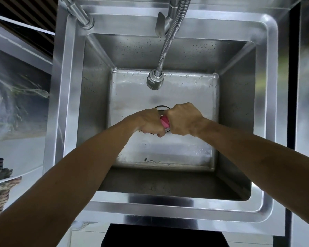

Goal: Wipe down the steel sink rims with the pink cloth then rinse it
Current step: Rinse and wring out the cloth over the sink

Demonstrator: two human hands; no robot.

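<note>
Head view, left to right. Left hand (151, 123): curled tight in a full grip round one end of the pink cloth (164, 122), no gap between the fingers. Cloth itself: bunched small, only a pink strip visible between the two fists, held above the drain (161, 107) in the middle of the steel sink (268, 111). Right hand (184, 119): likewise clenched on the other end, knuckles up, touching the left. Faucet head (155, 81) hanging just beyond the hands, no stream visible. Looks like wringing, late in the task. Risks from here: dirty water squeezed past the basin and back onto the near rim (168, 202) if lifted too high; cloth slipping from a wet grip into the drain; knuckles knocking the faucet head on the way up.
</note>
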